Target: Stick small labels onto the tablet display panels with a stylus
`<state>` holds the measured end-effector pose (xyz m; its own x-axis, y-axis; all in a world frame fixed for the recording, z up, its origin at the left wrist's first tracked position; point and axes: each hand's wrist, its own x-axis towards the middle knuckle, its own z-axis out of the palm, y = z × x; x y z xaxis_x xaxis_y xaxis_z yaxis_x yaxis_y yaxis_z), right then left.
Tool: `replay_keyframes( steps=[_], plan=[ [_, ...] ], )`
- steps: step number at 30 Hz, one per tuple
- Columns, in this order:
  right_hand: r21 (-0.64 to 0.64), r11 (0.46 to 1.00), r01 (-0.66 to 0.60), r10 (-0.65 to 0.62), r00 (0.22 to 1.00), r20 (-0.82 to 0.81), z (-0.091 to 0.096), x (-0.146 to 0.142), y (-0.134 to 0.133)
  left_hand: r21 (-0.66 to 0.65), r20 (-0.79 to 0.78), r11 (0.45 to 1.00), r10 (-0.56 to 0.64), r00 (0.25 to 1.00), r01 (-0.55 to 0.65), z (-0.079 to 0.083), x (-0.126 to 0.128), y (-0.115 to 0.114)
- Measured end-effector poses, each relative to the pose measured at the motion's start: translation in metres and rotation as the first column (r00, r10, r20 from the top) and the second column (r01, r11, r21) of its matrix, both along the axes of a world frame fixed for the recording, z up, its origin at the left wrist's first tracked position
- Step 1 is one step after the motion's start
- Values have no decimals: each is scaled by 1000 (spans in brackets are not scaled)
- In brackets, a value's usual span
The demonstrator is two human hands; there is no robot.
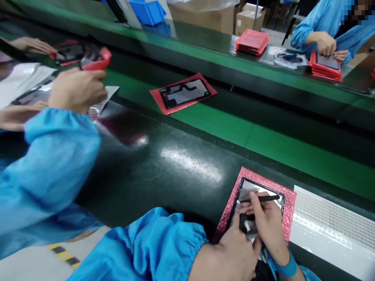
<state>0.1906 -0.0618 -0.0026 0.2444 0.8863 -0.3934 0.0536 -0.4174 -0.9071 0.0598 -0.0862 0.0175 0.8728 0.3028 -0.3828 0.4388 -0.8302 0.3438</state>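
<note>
In the lower right of the head view, a tablet screen panel (pixel 265 186) with a black frame lies on a pink bubble-wrap sheet (pixel 290 218). My right hand (pixel 269 218), with a blue band at its wrist, grips slim black tweezers (pixel 268 198) held nearly level over the panel. Their pale tip is close to the panel's left edge, beside a tiny white piece. My left hand (pixel 231 246) rests on the lower left of the panel; its index finger stretches along the left edge towards the tip. The panel's lower part is hidden under both hands.
White sheets with strips (pixel 334 226) lie at the right. Another panel (pixel 187 93) on red wrap sits on the green belt (pixel 234 121). On the left, a co-worker's hand (pixel 77 89) holds something red. Across, a person works beside red stacks (pixel 252 41).
</note>
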Motion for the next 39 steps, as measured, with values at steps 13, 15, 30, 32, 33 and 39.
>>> replay_keyframes(
  steps=[13, 15, 30, 32, 33, 39],
  plan=[
    [-74, 996, -42, 53, 987, 149, 4, -2, 1, 13, 109, 999, 37, 993, -39, -6, 4, 8],
    [-65, 997, -44, 53, 987, 154, 4, -2, 0, 34, 132, 998, 48, 990, -53, -8, 3, 8],
    [-48, 998, -43, 52, 978, 203, 3, -3, 0, 39, 84, 999, -3, 997, -1, 0, -9, 21],
    [-44, 998, -47, 55, 976, 209, 3, -2, -1, 68, 127, 998, 1, 992, -10, -2, -11, 22],
    [-40, 998, -49, 56, 976, 211, 3, -2, -1, 77, 139, 997, -2, 990, -9, -3, -12, 22],
    [-26, 1000, 6, -3, 992, 129, 2, -4, -1, 58, 93, 998, -41, 995, 35, 1, -12, 28]
  ],
)
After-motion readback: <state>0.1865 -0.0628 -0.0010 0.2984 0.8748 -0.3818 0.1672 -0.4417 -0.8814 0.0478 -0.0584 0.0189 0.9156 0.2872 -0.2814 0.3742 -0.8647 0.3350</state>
